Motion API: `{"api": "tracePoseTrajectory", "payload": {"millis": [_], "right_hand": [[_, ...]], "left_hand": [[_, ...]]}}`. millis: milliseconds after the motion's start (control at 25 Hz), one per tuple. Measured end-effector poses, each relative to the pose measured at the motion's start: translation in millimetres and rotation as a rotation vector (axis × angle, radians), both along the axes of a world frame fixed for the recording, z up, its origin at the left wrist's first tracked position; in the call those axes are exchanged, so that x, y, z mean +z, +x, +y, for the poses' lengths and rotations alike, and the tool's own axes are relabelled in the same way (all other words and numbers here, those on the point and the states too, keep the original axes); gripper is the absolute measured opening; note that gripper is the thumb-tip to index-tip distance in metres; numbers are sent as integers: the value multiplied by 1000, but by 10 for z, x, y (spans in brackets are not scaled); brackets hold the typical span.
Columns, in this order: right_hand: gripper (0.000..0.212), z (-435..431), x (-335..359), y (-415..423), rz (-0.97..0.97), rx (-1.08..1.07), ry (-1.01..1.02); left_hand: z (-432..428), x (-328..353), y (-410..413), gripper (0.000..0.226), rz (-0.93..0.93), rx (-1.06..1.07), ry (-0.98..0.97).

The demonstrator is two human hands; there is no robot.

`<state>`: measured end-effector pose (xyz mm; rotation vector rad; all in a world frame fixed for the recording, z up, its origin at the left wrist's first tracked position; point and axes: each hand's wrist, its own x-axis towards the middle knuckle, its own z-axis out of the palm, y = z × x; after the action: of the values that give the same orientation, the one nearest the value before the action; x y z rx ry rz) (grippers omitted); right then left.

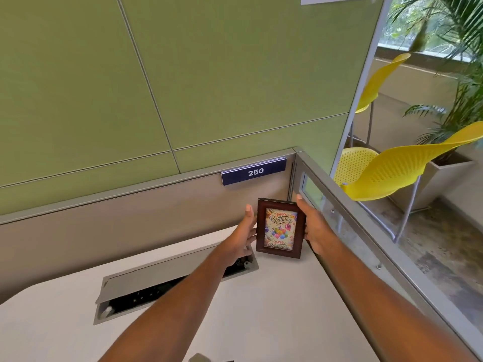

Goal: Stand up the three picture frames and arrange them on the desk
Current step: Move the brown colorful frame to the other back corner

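- The left hand [244, 237] and the right hand [315, 228] make a two-sided grip on one picture frame [280, 228], each closed against a side edge of its dark brown moulding.
- The left hand's thumb lies up along the frame's left edge, its other fingers going round behind; the right hand's thumb rests at the upper right corner, with the remaining fingers curled on the right edge.
- The frame is upright, portrait way, its face towards the camera and tilted slightly, and it shows a "Happy Birthday" card with coloured balloons.
- Its lower edge sits at the white tabletop [274, 304], in the far right corner; whether it rests there or hangs just above cannot be told.
- Just below and to the left of the grip, under the left forearm, a grey cable hatch [162, 280] is sunk in the tabletop with its lid raised and a dark opening underneath.
- Directly behind the grip runs a beige partition panel [130, 231] with a grey top rail, and above the frame a blue number plate [254, 172] reads 250.
- To the right of the grip a glass side screen [347, 220] in a grey rail borders the tabletop.
- Higher up behind the partition stands a green panelled wall [183, 74].
- Beyond the glass, well to the right of the grip, are yellow chairs [392, 173] and a potted palm [460, 100].
- No other frames are in view.
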<state>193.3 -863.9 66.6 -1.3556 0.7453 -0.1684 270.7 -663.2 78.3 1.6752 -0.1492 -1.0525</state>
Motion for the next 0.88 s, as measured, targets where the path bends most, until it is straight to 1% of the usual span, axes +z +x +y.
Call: {"api": "tracePoseTrajectory", "payload": {"millis": [200,320,560,760,880], "right_hand": [[54,-114,-201,203,9,11,2],[55,-150,-269,290,17,37,-13],[54,-263,-408,351,33,3,-18],[54,-282,-416,292,68,-3,-15],[57,-240,-355,235,72,9,-40]], "left_hand": [[-138,-225,259,96,66,24,-20],[-149,-319,334,95,68,23,-21],[-168,-400,390,93,28,9,-31],[-180,-410,344,111,24,-15,-17],[-156,-407,295,113,11,-20,-4]]}}
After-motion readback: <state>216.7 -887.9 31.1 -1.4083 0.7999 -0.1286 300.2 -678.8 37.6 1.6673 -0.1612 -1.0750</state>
